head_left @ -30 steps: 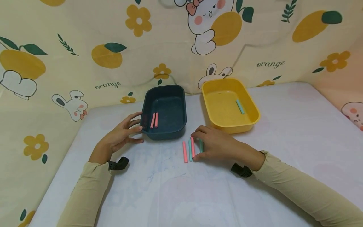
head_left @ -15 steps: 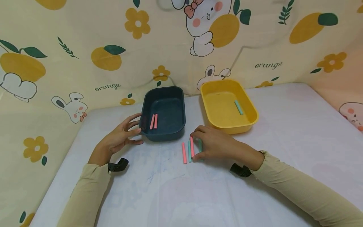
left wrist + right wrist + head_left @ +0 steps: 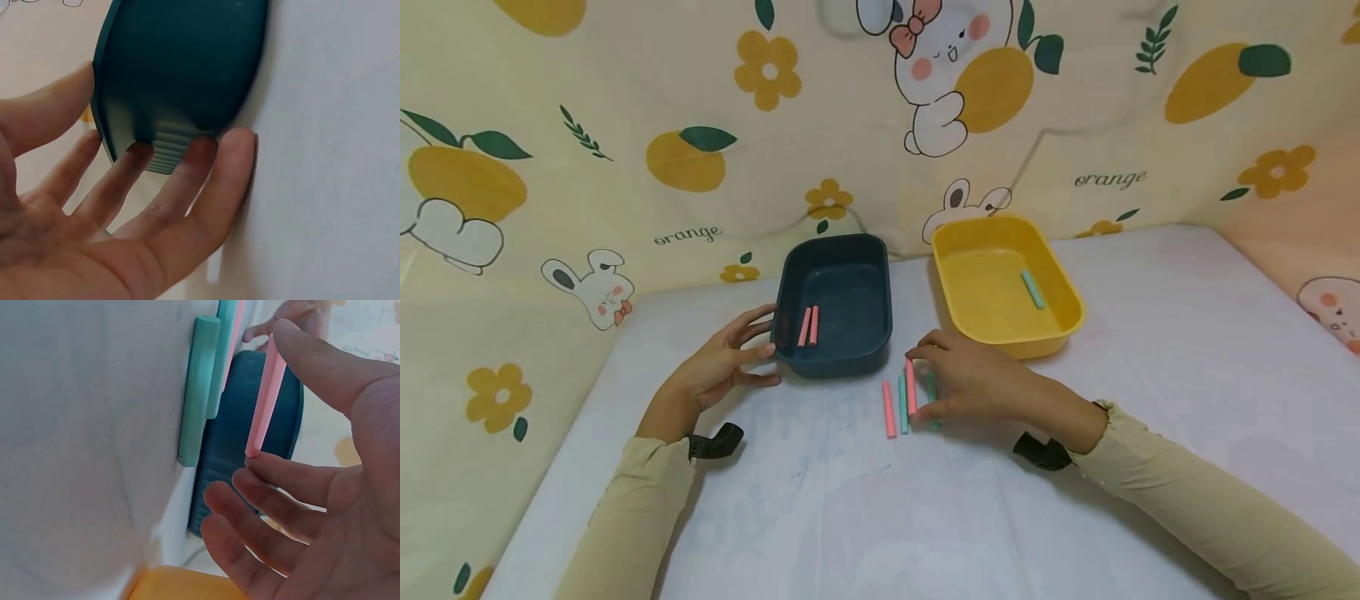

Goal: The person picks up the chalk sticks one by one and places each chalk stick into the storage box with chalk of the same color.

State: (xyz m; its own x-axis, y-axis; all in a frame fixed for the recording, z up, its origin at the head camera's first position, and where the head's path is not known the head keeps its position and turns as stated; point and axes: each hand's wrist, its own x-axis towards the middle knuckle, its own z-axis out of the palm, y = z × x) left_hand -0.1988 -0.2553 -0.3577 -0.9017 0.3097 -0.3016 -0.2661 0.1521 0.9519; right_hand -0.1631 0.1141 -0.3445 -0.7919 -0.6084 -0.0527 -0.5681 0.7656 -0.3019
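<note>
My right hand (image 3: 981, 379) pinches a pink chalk stick (image 3: 267, 397) by its two ends, thumb on one and a fingertip on the other. In the right wrist view this stick is apart from the table. Below and around the hand lie another pink chalk stick (image 3: 890, 410), a green chalk stick (image 3: 903, 408) and a second green chalk stick (image 3: 199, 390), partly hidden by the hand in the head view. My left hand (image 3: 718, 362) rests its extended fingers against the left side of a dark blue basin (image 3: 835, 365). Two pink chalk sticks (image 3: 808, 326) lie inside it.
A yellow basin (image 3: 1015, 346) stands to the right of the blue one, with one green chalk stick (image 3: 1032, 289) in it. Both basins stand on a white-covered table (image 3: 850, 517), near a patterned cloth backdrop (image 3: 850, 108).
The right hand has raised the pink chalk stick slightly from the table. The left hand stays at the blue basin. The head view has shifted a little.
</note>
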